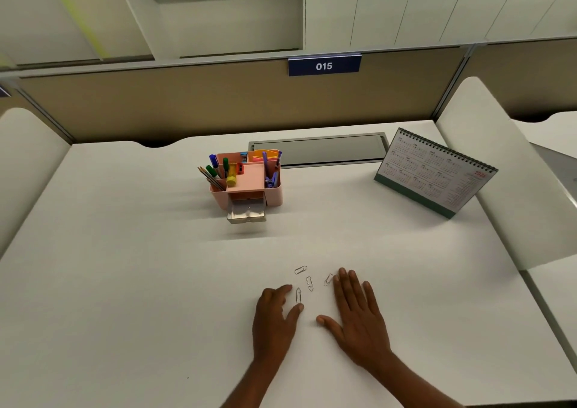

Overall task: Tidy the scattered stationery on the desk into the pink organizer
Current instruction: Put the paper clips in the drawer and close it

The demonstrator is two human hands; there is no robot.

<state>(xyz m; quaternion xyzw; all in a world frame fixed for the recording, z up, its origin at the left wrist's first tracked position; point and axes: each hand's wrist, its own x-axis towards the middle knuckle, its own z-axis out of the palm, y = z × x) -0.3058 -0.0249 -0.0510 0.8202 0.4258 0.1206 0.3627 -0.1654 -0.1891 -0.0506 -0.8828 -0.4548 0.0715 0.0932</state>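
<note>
Two hands are resting low on the near part of the desk (125, 282), bracketing the last loose stationery. Left hand (273, 317) is lying with forefinger and thumb spread wide, fingers (285, 289) holding nothing; the nearest paper clip (298, 295) is sitting in the gap between them, thumb tip just beside its near end, likely lining up a pinch. Right hand (359, 310) is lying flat, palm down, fingers spread and holding nothing, fingertips touching or almost touching the right paper clip (328, 279), probably corralling it toward the others. Two more clips, the middle one (309, 283) and the far-left one (300, 270), are lying flat between and just beyond the hands, all four near each other but apart.

Farther back, well apart from the clips, the pink organizer (274, 193) is standing upright, already holding pens and pencils (214, 170) in its left compartment, a yellow marker (231, 179) beside them, and purple items on its right side. Its clear drawer (246, 212) is sticking out toward the near side, open, likely waiting for the clips. A desk calendar (434, 173) is standing far right; a grey cable hatch (318, 150) is sitting behind the organizer.
</note>
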